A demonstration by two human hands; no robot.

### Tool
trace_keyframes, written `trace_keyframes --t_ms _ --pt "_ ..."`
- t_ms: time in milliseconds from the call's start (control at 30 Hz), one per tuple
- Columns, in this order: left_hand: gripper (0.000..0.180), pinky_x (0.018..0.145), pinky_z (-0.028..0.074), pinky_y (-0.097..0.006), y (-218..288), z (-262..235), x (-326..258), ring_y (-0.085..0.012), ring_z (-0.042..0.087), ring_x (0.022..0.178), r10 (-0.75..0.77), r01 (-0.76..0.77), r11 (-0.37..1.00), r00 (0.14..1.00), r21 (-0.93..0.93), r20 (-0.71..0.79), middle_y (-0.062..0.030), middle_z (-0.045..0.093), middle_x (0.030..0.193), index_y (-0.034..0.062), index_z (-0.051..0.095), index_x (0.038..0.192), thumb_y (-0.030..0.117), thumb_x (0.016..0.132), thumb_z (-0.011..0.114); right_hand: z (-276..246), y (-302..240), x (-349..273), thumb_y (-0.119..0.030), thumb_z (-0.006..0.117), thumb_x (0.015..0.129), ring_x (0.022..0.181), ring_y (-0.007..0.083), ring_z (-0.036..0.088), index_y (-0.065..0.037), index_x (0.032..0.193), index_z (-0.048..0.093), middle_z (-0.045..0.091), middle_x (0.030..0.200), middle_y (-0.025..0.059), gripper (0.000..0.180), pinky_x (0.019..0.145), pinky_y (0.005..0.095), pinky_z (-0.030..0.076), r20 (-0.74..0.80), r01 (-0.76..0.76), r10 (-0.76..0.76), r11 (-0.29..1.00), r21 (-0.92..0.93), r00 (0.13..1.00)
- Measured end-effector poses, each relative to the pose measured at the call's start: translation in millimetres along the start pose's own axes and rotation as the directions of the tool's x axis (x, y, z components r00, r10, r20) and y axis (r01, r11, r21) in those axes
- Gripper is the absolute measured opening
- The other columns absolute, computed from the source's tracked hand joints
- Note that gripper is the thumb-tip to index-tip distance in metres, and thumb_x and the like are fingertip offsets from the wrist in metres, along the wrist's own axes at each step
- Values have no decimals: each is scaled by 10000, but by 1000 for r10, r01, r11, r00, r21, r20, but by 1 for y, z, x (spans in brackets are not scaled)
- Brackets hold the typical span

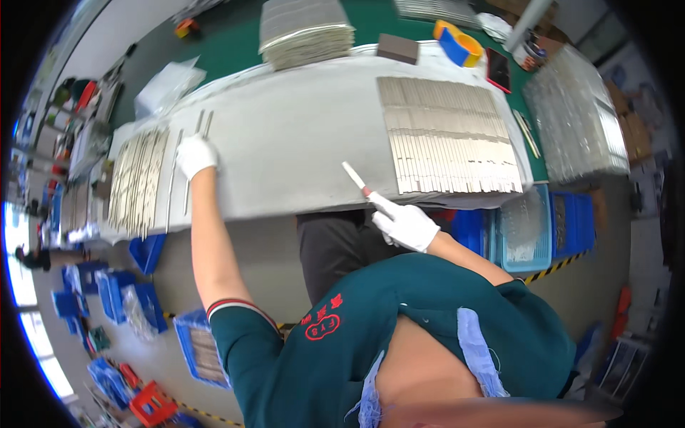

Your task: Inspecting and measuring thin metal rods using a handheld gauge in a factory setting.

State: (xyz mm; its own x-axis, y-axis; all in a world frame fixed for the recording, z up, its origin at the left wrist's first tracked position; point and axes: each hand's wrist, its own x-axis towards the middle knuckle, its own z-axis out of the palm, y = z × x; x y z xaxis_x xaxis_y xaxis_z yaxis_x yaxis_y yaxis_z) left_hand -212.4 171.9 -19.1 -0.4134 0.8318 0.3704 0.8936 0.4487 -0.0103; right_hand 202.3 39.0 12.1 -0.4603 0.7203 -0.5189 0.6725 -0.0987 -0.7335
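Toward the left end of the white cloth (285, 157), best to use the left hand (196, 155) lightly over the thin rods (173, 180) (clamped or merely resting, cannot tell); well apart, with the right hand (407, 225) pinched round the white stick (353, 174), better to steer clear of the strips (449, 157).

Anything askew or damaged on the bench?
Mildly: the left batch of thin strips looks ragged, ends not lined up, unlike the tidier right batch. A few loose strips lie apart, by the left hand. No clear spill or damage visible.
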Motion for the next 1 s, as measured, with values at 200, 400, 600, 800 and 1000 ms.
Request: trace_keyframes --t_ms 200,400,600,800,1000 --pt "217 719 476 -458 67 -38 -46 -389 599 803 232 -203 962 960 -182 155 -231 615 866 27 617 891 179 805 487 1 10 5 -260 381 906 482 192 575 -243 1398 243 573 587 55 512 506 325 483 -42 98 -98 995 3 994" --pt "251 704 462 -315 121 -52 -135 -266 613 772 355 4 718 858 -696 371 -150 621 898 23 523 1054 220 906 479 -2 7 3 -155 404 886 494 144 544 -78 1294 392 530 664 23 415 520 285 492 -47 183 -187 980 -72 981" --pt "430 408 217 -183 125 -88 -174 -20 284 446 364 511 54 790 -858 493 52 381 525 -6 541 1095 376 960 398 8 34 6 -159 443 856 458 196 527 -46 1250 424 532 682 73 410 425 313 450 -145 333 -477 769 -546 867" --pt "363 373 188 -190 108 -101 -199 -25 280 408 264 652 179 690 -737 674 51 368 504 40 549 908 372 957 409 11 27 15 -248 438 880 394 281 499 -123 1404 202 543 534 108 589 371 376 418 -251 356 -562 749 -559 788" --pt "216 520 370 -200 124 -122 -210 -47 430 556 369 439 503 670 -745 644 6 537 656 5 622 998 183 880 591 3 40 -6 -233 448 859 445 293 561 -86 1205 476 626 789 190 377 400 408 456 -205 276 -497 728 -628 843"
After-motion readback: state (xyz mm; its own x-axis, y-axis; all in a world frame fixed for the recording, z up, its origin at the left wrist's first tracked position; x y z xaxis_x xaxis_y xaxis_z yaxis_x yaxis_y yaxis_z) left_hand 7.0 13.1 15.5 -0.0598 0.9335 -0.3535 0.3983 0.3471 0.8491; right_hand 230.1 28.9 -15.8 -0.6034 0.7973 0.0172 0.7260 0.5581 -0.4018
